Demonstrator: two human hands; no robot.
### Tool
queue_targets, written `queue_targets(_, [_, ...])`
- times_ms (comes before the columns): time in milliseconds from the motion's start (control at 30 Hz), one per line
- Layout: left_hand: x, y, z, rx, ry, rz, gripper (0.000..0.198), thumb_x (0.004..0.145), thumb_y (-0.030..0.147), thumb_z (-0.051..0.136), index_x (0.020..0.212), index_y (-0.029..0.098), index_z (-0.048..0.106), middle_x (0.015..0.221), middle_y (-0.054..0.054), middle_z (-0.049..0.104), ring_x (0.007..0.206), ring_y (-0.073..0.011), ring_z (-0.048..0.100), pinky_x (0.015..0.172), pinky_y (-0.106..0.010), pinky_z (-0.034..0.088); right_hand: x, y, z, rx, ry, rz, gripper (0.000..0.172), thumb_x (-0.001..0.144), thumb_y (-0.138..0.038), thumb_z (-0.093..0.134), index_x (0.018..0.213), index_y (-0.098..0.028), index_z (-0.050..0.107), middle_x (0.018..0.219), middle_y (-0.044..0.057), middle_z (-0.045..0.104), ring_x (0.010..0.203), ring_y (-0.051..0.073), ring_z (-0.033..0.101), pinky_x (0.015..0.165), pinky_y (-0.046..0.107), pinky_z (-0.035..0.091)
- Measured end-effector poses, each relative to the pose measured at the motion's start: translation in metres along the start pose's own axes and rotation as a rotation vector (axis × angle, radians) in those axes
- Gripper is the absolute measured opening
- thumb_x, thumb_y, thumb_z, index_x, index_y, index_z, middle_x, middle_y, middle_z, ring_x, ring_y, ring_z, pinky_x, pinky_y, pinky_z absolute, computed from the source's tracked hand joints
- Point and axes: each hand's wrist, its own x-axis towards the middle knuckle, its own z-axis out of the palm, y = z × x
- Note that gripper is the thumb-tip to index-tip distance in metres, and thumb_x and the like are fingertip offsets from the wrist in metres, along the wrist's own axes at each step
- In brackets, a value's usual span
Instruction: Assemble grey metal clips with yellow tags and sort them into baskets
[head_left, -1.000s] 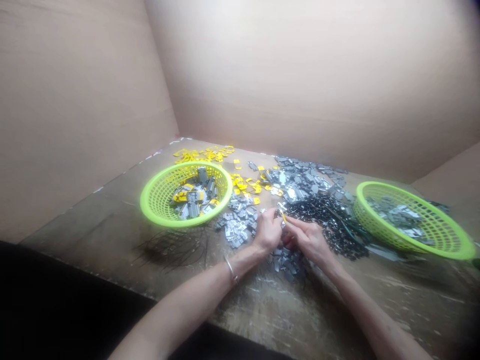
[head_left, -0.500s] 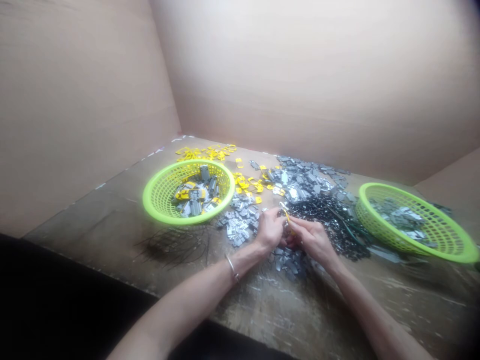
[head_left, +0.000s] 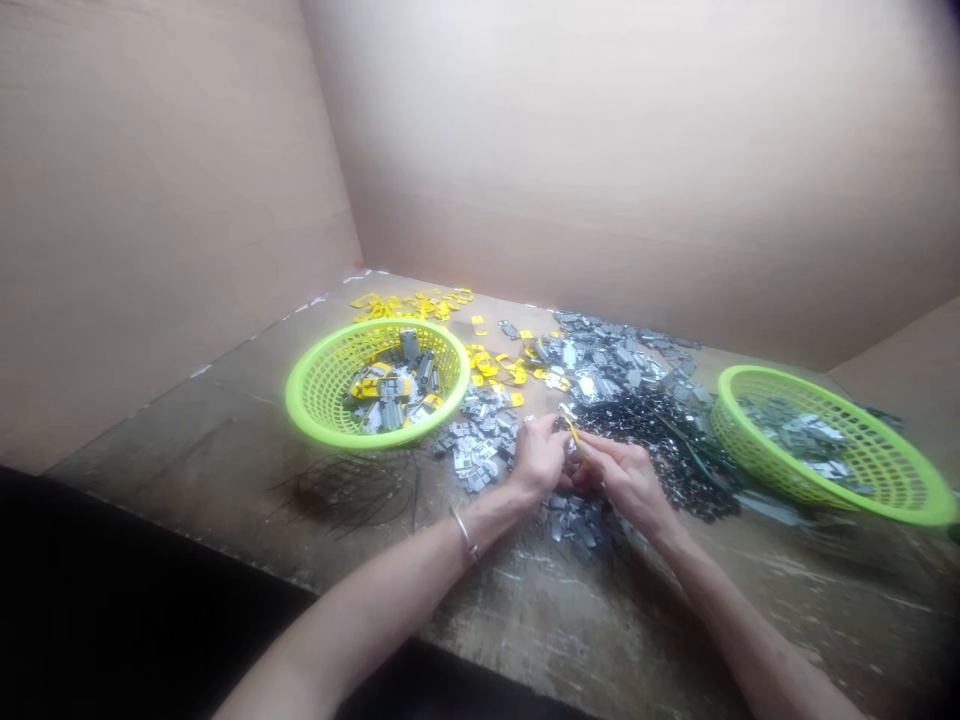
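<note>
My left hand and my right hand meet at the middle of the table, fingers pinched together around a small grey and yellow part. A thin bracelet sits on my left wrist. Beneath and around the hands lie loose grey metal parts. Yellow plastic pieces are scattered behind them. A pile of dark chain-like parts lies just right of my right hand.
A green basket at the left holds grey and yellow parts. Another green basket at the right holds grey parts. Thin black wires lie in front of the left basket. Cardboard walls enclose the worn table.
Both hands have stayed together at the same spot, with small finger movements on the part. The view has shifted slightly.
</note>
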Motion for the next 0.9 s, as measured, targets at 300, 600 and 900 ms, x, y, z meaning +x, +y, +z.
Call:
queue_targets(300, [-0.0004, 0.0009, 0.0004, -0.039, 0.001, -0.02, 0.012, 0.067, 0.024, 0.044, 0.069, 0.013, 0.048, 0.052, 0.001, 0.048, 0.043, -0.0086, 0.047, 0.034, -0.018, 0.038, -0.001, 0.0007, 0.0016, -0.084, 0.028, -0.047, 0.034, 0.077, -0.035, 0.036, 0.092, -0.016, 0.059, 0.053, 0.0, 0.056, 0.048, 0.012, 0.049, 0.047, 0.021, 0.04])
queue_targets(600, [-0.0014, 0.0038, -0.0007, 0.018, 0.085, 0.057, 0.016, 0.065, 0.027, 0.048, 0.059, 0.012, 0.046, 0.052, 0.002, 0.047, 0.048, -0.0064, 0.043, 0.04, -0.015, 0.034, -0.0025, -0.0005, 0.0042, -0.217, 0.106, -0.114, 0.033, 0.076, -0.033, 0.035, 0.09, -0.016, 0.061, 0.058, 0.0, 0.059, 0.052, 0.012, 0.05, 0.05, 0.021, 0.039])
queue_targets(900, [0.0012, 0.0033, -0.0017, 0.092, 0.131, 0.097, 0.016, 0.064, 0.025, 0.048, 0.055, 0.012, 0.047, 0.05, 0.002, 0.043, 0.05, -0.0062, 0.037, 0.045, -0.016, 0.029, -0.0001, 0.0073, 0.007, -0.201, 0.165, -0.113, 0.035, 0.075, -0.033, 0.038, 0.099, -0.017, 0.058, 0.069, 0.001, 0.062, 0.06, 0.014, 0.053, 0.056, 0.024, 0.042])
